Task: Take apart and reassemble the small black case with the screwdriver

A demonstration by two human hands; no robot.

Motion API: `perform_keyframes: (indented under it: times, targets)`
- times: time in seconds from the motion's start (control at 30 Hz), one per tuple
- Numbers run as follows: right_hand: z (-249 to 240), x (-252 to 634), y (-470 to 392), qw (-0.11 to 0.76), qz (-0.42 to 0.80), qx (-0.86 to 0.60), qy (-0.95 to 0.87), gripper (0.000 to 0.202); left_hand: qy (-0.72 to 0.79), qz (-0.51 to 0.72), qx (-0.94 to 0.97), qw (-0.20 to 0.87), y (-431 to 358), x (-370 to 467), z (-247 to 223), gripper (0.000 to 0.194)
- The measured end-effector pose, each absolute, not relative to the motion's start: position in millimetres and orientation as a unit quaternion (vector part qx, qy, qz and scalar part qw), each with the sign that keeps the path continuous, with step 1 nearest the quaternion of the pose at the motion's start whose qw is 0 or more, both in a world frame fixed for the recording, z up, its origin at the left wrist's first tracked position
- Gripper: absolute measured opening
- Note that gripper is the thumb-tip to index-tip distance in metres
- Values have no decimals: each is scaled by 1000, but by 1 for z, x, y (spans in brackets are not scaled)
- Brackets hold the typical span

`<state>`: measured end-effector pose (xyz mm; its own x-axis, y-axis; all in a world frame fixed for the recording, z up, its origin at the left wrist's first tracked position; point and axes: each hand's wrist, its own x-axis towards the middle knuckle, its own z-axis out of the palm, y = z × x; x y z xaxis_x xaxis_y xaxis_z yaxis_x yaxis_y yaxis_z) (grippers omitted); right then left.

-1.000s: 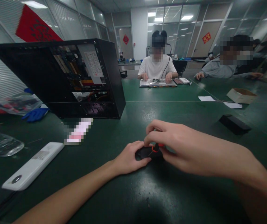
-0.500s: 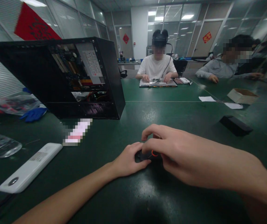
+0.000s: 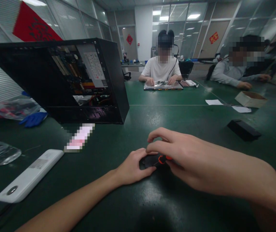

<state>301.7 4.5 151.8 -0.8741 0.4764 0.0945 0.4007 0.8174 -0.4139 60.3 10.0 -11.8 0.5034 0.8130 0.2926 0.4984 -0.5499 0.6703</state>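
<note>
In the head view, my left hand (image 3: 131,167) rests on the table with its thumb and fingers closed around a small black object (image 3: 148,162), possibly a computer mouse. Its full shape is hidden by my fingers. Above and to the right, my right hand (image 3: 182,153) curls over a tool with a black and orange handle (image 3: 162,159), which looks like a screwdriver. The tool's tip points toward the black object; I cannot tell whether they touch.
An open black computer case (image 3: 118,87) stands at the back left. A white power strip (image 3: 32,175), a plastic bottle (image 3: 1,151) and a blue glove (image 3: 33,119) lie left. A black block (image 3: 244,130) and cardboard box (image 3: 251,99) sit right. A person (image 3: 163,69) works opposite.
My right hand has shifted slightly, and more of the orange and black handle shows under it. My left hand stays in place. The person at the right has moved their arm.
</note>
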Motion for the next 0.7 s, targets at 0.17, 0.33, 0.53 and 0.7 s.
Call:
perform_keyframes:
  times: [0.17,0.33,0.53,0.7]
  targets:
    - [141,293,7,119,121,-258,-951,24,397,307,818,281,10,61,-13,41]
    - [130,297,23,81,42,-309,-947,13,404,282,817,300,8,61,-9,46]
    - [137,338,53,54,151,-307,-938,19,401,267,816,320,9,60,-8,49]
    - [146,373,69,208,173,-409,-872,28,402,271,811,327,10,60,-5,47]
